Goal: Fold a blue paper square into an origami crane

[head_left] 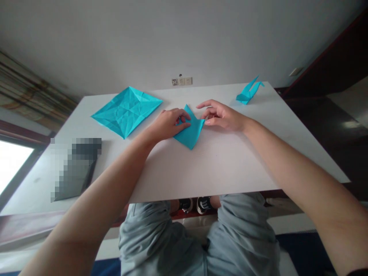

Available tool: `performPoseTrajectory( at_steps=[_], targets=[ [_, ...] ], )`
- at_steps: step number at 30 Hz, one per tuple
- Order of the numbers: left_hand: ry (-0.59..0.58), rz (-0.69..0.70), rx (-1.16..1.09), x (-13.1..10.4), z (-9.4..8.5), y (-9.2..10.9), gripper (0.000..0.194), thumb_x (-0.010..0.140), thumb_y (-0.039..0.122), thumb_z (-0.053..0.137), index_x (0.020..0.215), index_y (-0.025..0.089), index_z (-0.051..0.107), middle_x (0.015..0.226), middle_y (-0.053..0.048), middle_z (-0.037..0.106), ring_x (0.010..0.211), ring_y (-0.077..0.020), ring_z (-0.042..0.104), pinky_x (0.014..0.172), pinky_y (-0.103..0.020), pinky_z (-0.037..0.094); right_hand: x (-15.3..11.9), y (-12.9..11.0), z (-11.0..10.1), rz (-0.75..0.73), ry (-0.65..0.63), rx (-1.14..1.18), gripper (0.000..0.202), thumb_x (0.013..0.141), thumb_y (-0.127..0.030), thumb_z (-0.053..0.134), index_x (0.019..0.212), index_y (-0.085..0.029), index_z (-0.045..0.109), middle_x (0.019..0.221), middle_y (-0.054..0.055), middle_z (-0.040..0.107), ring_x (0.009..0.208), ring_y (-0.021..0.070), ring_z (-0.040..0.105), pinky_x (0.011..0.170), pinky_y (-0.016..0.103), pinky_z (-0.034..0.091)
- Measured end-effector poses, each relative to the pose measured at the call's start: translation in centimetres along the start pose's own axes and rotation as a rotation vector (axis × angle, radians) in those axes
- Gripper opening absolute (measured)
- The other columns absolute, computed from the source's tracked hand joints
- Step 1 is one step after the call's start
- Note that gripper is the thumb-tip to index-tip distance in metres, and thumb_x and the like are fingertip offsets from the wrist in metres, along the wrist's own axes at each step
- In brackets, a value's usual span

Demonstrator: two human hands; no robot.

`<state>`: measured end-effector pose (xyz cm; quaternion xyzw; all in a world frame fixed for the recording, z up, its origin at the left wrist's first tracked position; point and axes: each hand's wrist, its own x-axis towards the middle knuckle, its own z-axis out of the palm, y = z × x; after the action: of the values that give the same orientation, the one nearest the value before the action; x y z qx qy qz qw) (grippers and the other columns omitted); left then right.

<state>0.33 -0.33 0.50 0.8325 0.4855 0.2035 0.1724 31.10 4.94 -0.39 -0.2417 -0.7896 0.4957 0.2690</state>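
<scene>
A turquoise sheet of origami paper (192,135), folded into a small diamond shape, lies on the table in front of me. My left hand (171,122) rests over its left side, fingers curled and thumb pressing it down. At the right corner, the thumb and a bent finger of my right hand (220,115) pinch the paper, and that corner looks slightly lifted. The right index finger stretches out above the table. Part of the paper's left side is hidden beneath my left hand.
An unfolded, creased turquoise sheet (126,111) lies at the back left. A folded paper crane (246,96) stands at the back right. On the left is a dark, pixelated flat object (77,168). The white table (212,168) meets a wall with sockets (181,81).
</scene>
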Motion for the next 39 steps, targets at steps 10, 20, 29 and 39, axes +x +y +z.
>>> performPoseTrajectory(
  at_steps=[10, 20, 29, 39],
  targets=[
    [-0.076, 0.025, -0.146, -0.2, -0.2, 0.9, 0.052, 0.098, 0.040, 0.074, 0.147, 0.025, 0.081, 0.127, -0.009, 0.090, 0.107, -0.0283, 0.082, 0.096, -0.039, 0.062, 0.3, 0.3, 1.8, -0.103, 0.072, -0.250, 0.055, 0.095, -0.051, 0.099, 0.140, -0.030, 0.075, 0.125, 0.006, 0.081, 0.095, 0.0240, 0.069, 0.089, 0.041, 0.060],
    [0.000, -0.048, -0.247, -0.3, 0.0, 2.2, 0.059, 0.116, 0.076, 0.059, 0.131, 0.022, 0.077, 0.121, -0.012, 0.088, 0.109, -0.0310, 0.080, 0.097, -0.042, 0.059, 0.2, 0.0, 0.5, -0.156, -0.056, -0.395, 0.035, 0.097, -0.037, 0.090, 0.131, -0.028, 0.086, 0.127, 0.010, 0.078, 0.119, 0.0332, 0.071, 0.111, 0.052, 0.061],
    [-0.132, 0.112, -0.061, -0.4, -0.2, 2.0, 0.055, 0.104, 0.068, 0.076, 0.136, 0.025, 0.087, 0.136, -0.014, 0.082, 0.132, -0.0370, 0.075, 0.122, -0.052, 0.052, -0.7, -1.5, -0.9, -0.031, -0.199, -0.350, 0.019, 0.088, -0.026, 0.086, 0.104, -0.032, 0.094, 0.147, 0.007, 0.078, 0.137, 0.0344, 0.075, 0.122, 0.052, 0.061],
    [-0.142, 0.102, -0.009, -0.5, -0.1, 2.6, 0.049, 0.099, 0.053, 0.080, 0.141, 0.027, 0.087, 0.143, -0.013, 0.078, 0.140, -0.0394, 0.074, 0.134, -0.059, 0.047, -0.2, -1.1, -0.4, 0.013, -0.120, -0.323, 0.029, 0.096, -0.048, 0.091, 0.118, -0.029, 0.091, 0.119, 0.006, 0.079, 0.106, 0.0289, 0.071, 0.100, 0.045, 0.061]
  ],
)
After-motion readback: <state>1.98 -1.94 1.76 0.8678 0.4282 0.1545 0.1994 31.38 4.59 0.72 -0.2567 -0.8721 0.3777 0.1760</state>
